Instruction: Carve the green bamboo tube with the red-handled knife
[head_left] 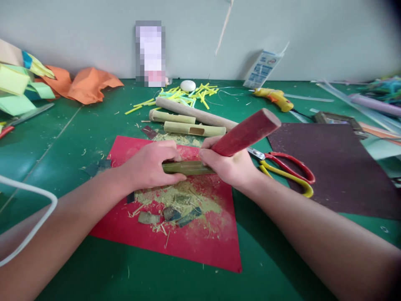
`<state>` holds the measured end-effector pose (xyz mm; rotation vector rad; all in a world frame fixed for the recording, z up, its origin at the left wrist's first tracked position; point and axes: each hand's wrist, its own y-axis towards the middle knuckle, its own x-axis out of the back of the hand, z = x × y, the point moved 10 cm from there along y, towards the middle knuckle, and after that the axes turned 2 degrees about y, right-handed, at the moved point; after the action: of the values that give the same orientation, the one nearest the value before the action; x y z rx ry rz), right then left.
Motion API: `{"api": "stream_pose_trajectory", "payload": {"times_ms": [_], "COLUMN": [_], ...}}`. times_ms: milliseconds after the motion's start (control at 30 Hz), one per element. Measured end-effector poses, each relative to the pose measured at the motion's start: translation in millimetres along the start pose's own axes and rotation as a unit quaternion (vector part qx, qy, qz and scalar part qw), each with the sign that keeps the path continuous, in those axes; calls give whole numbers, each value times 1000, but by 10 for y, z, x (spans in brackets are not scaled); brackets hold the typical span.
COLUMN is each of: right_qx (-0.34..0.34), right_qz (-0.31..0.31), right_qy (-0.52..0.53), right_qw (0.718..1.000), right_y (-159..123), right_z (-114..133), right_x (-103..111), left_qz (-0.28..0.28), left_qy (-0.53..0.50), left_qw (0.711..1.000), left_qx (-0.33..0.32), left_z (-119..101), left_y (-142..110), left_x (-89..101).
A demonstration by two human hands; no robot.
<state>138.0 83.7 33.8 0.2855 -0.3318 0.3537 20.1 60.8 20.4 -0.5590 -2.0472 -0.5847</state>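
Observation:
My left hand (153, 164) is closed around one end of a green bamboo tube (191, 167), which lies level over a red sheet (219, 234). In my right hand (230, 165) is a thick reddish wooden handle (247, 131) that slants up to the right. Its lower end is hidden behind my fingers, so the kind of tool does not show. The right fingers also touch the far end of the bamboo. Bamboo dust and shavings (200, 202) with several dark scraps (171, 214) lie on the sheet just below.
Behind my hands lie two cut bamboo pieces (203, 129), a wooden rod (188, 109) and yellow-green strips (178, 97). Scissors (291, 163) with red and yellow handles and a dark sheet (338, 179) are on the right, a yellow glue gun (275, 98) farther back. Orange paper (87, 85) lies left.

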Motion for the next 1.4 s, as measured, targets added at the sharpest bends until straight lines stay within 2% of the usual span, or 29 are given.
{"api": "stream_pose_trajectory", "payload": {"times_ms": [200,367,533,700,800,933,1033,1133,1267,1400], "right_qx": [-3,25,-44,-40,-2,77,84,73,7,-24], "right_qz": [-1,-23,-42,-47,-40,4,4,-2,-64,-81], "right_qy": [9,-25,13,1,-33,-114,-131,-125,-140,-60], "right_qw": [1000,999,998,998,999,990,988,989,988,995], "right_y": [13,29,20,19,12,-59,-131,-170,-154,-134], "right_z": [-12,32,-75,-66,17,217,271,248,96,41], "right_x": [-8,8,42,39,18,-85,-106,-135,-50,-13], "left_qz": [-5,-11,-12,-11,-9,2,3,0,3,11], "left_qy": [8,17,19,15,14,-13,-25,-26,-29,-26], "left_qw": [1000,1000,1000,1000,1000,1000,999,1000,1000,1000], "left_qx": [-6,-10,-4,-13,-13,-23,-22,-14,-8,-2], "left_z": [-10,-15,-15,-27,-15,-27,-31,-25,-23,-5], "left_y": [-2,-10,-10,-7,0,15,22,24,30,38], "left_x": [4,10,8,7,11,4,7,12,15,14]}}
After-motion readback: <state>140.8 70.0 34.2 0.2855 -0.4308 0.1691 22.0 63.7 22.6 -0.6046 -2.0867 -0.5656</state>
